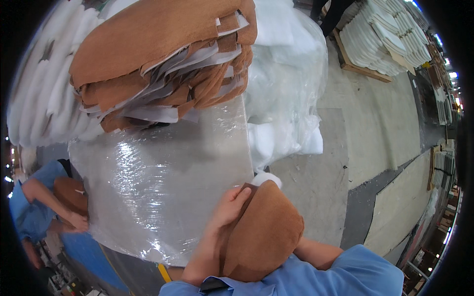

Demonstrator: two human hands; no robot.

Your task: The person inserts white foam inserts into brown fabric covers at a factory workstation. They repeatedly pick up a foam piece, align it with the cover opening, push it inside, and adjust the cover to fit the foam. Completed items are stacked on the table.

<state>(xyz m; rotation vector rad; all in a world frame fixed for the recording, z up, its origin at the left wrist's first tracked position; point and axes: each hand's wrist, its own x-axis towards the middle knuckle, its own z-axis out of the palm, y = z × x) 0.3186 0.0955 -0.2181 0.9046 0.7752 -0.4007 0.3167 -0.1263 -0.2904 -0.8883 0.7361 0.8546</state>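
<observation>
A brown, felt-like fabric cover (264, 232) with a rounded outline is held up close to my body. My left hand (229, 209) grips its left edge, with the thumb lying over the folded border. White fluffy padding (268, 180) sticks out just beyond the cover's far end. From the right, my right forearm (318, 252) reaches in behind the cover. The right hand itself is hidden by the fabric, so its fingers do not show. Beyond my hands is a large pile of similar brown covers (158, 47) with pale undersides, resting on a film-wrapped surface (197, 153).
At the left, another person in a blue shirt (42, 197) handles a brown cover (71, 200). White padding rolls (54, 84) stand at the far left. A plastic-wrapped white bundle (286, 74) lies beyond. White stacked pads (385, 37) sit on a wooden pallet (365, 71) at far right.
</observation>
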